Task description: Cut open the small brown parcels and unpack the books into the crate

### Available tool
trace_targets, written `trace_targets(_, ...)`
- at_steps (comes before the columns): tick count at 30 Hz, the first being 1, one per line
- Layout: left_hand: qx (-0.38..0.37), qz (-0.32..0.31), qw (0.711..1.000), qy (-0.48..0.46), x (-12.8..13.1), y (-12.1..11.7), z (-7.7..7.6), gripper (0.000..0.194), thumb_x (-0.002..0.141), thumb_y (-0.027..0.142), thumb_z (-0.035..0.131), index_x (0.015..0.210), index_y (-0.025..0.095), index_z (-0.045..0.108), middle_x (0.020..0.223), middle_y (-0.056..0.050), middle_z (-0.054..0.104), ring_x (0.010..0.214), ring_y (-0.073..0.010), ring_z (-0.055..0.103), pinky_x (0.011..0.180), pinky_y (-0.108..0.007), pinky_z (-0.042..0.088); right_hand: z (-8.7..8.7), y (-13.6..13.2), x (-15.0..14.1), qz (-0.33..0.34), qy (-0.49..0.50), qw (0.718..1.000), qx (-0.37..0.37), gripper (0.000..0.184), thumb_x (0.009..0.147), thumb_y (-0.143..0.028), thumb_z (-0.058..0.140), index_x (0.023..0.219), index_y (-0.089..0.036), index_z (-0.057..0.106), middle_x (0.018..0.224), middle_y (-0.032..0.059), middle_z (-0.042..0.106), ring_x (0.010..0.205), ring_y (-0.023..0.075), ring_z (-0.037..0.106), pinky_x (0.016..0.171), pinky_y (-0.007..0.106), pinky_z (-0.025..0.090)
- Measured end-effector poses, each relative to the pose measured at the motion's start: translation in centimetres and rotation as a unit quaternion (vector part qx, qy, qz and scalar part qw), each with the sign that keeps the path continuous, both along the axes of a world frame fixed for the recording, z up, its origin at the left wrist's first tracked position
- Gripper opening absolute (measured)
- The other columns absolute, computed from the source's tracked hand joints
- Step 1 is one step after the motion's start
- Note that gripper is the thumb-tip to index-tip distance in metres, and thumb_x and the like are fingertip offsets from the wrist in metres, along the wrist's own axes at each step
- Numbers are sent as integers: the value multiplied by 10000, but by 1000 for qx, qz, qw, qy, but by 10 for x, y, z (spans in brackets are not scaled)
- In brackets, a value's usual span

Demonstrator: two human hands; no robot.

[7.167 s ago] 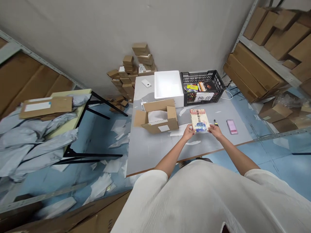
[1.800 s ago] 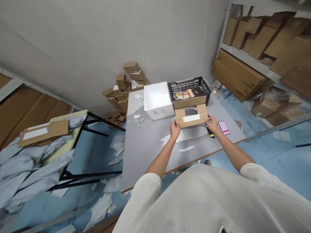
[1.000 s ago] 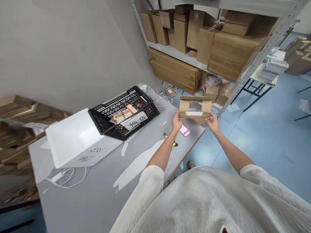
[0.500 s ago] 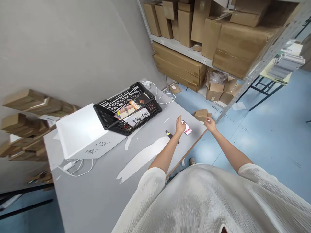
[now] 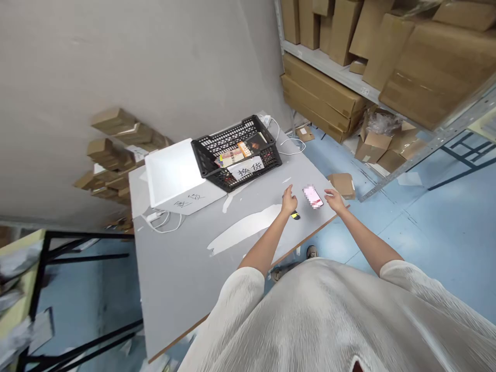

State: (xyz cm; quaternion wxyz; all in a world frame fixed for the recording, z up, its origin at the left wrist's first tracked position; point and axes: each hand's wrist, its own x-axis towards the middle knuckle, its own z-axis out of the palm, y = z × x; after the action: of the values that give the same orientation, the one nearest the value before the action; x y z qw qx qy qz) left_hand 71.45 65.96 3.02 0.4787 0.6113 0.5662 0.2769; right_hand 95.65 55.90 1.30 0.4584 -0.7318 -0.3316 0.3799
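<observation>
My left hand [image 5: 289, 201] hovers over the grey table with its fingers stretched out and slightly apart, holding nothing that I can see. Partly hidden under it lies a black and yellow utility knife [image 5: 295, 215]. To the right of that hand, a phone [image 5: 313, 197] with a lit, partly blurred screen rests on the tabletop. My right hand [image 5: 335, 200] is just right of the phone, near the table's corner, its fingers extended towards the phone without touching it.
A black plastic crate [image 5: 240, 155] with printed packets inside stands at the table's back, beside a white bin [image 5: 170, 175]. White cables [image 5: 170, 227] lie on the table [image 5: 182, 289]. Cardboard boxes fill the shelf [image 5: 329, 70]; another box [image 5: 343, 185] sits beyond the table's corner.
The view has turned left, so the table and crate appear further right. My left hand now covers more of the utility knife. My right hand has opened and come in over the table beside the phone.
</observation>
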Motion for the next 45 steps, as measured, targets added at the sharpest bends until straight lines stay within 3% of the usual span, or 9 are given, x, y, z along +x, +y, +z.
trace_targets(9,-8,75,997,1,-83,-23,-3,672,923,77,585,1578,227,579,1608,-155,576,1380,-273,654,1233,-464,500,-17,38,-74,97,29,995,-9,387,755,-323,689,1114,-224,796,1209,92,800,940,241,754,905,446,654)
trace_targets(16,-3,150,989,-2,-164,-51,5,593,937,92,570,1513,223,624,1590,-158,592,1372,-277,667,1196,-458,531,-11,51,-149,182,25,983,11,355,755,-300,681,1083,-225,797,1194,82,819,1019,240,753,984,428,626)
trace_targets(25,-2,177,984,-37,-253,-102,5,548,966,92,565,1496,215,635,1595,-163,596,1362,-268,679,1168,-445,553,4,25,-244,225,8,974,-2,348,742,-298,661,1060,-228,786,1189,79,812,932,224,754,922,426,633)
trace_targets(34,10,248,967,-56,-363,-165,-12,546,941,81,598,1471,204,654,1572,-160,635,1317,-259,707,1198,-462,535,5,-19,-362,315,-6,949,-12,335,760,-327,651,1054,-235,781,1141,74,820,951,238,759,871,399,628)
trace_targets(39,24,318,946,-60,-407,-201,-12,528,940,73,610,1452,189,669,1537,-159,665,1301,-255,715,1182,-442,547,9,-21,-415,396,-17,918,-19,339,763,-332,646,1062,-236,776,1117,62,816,952,232,755,880,395,621)
trace_targets(45,29,432,900,-51,-445,-251,-10,523,919,76,629,1427,187,685,1505,-155,683,1279,-250,723,1186,-447,547,9,-17,-479,513,-26,858,-10,336,763,-329,646,1057,-231,773,1082,65,812,956,239,751,885,409,624)
